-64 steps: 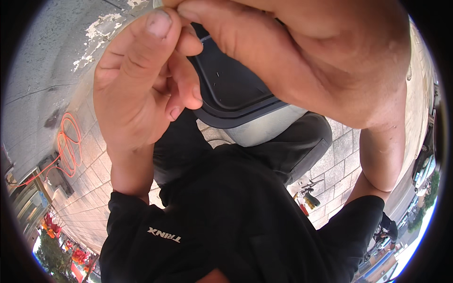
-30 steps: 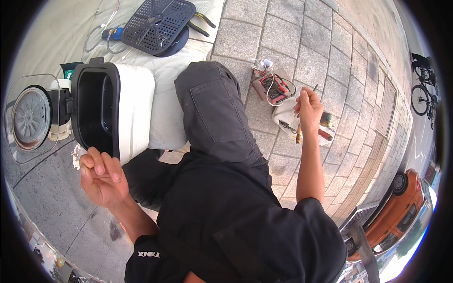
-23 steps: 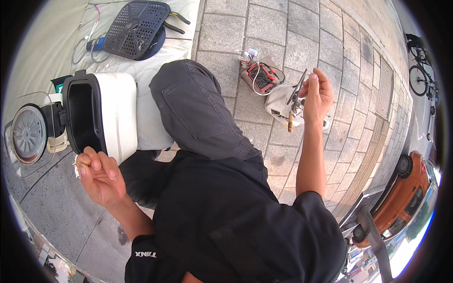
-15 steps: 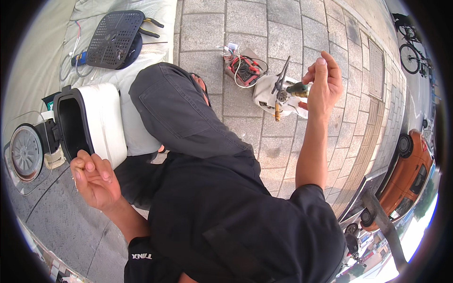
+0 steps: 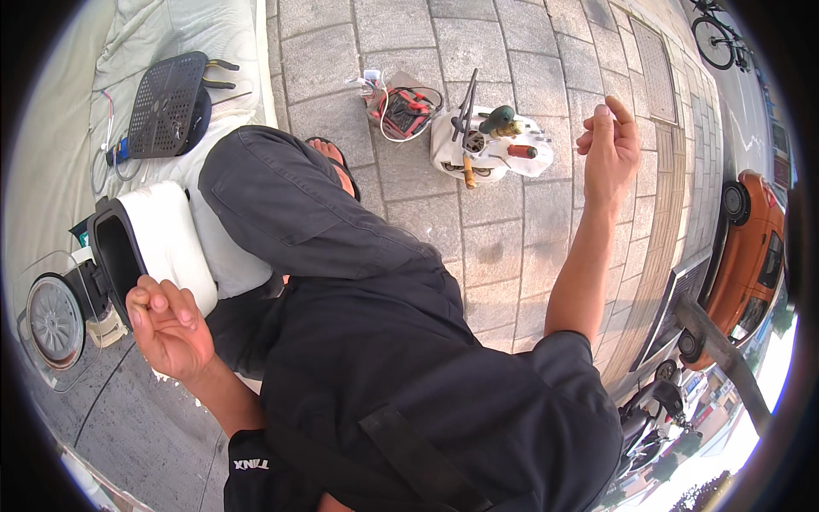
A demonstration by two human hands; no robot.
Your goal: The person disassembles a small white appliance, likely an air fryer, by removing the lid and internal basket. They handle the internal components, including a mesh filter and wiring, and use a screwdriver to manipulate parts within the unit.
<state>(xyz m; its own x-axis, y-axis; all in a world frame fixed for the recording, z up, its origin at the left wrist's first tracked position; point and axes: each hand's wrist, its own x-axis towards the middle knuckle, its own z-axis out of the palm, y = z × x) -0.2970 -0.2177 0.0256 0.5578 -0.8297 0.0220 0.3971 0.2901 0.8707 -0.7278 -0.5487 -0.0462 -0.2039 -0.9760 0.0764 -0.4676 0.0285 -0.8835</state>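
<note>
Both hands empty: right hand (image 5: 607, 145) loosely open beside upright tools (image 5: 486, 128), left hand (image 5: 166, 328) curled.

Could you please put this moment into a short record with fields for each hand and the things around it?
left hand: raised, fingers curled, thumb against fingertips; whether it pinches anything is too small to tell
nearest to left hand: white appliance housing with a dark opening, on its side
right hand: raised over the paving, loosely curled, nothing seen in it
nearest to right hand: white container of tools
behind: red meter with leads, black grille on pale cloth
ground: grey paving stones
</note>
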